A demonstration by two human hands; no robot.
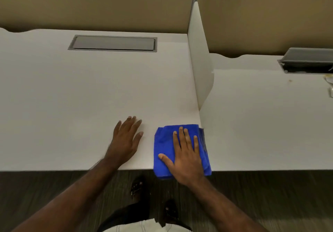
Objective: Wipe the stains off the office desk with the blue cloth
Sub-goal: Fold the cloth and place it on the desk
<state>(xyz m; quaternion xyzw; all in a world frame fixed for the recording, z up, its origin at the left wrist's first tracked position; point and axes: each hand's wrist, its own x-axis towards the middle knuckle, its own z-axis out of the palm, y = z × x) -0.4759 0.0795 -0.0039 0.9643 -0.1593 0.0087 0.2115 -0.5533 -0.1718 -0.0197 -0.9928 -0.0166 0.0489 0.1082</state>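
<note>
R hand [185, 157] flat on blue cloth [163, 141], fingers [186, 138] spread and straight, palm down. Pressing, not pinching; nothing gripped. Prob. to keep broad contact for wiping.

L hand [126, 141] flat on bare counter [72, 96] just beside cloth, not touching it. Fingers extended, released, holding nothing. Looks like a brace/steady for body wt.

Cloth: folded to rough rectangle, several layers showing at R edge. Sits at near R corner of the counter, right by the foot of the white divider [198, 60]. Near end overhangs counter's front edge a bit. Long axis runs near-to-far, tilted slightly; far short edge faces the back panel [99, 6].

No clear stains visible on this section of counter. Small brownish specks on neighbouring surface past the divider [290, 80]; can't tell what they are.

Grey cable hatch [112, 43] at back, shut, well apart from hands.

Judgement: wiping in progress at corner; extent done unclear.
</note>
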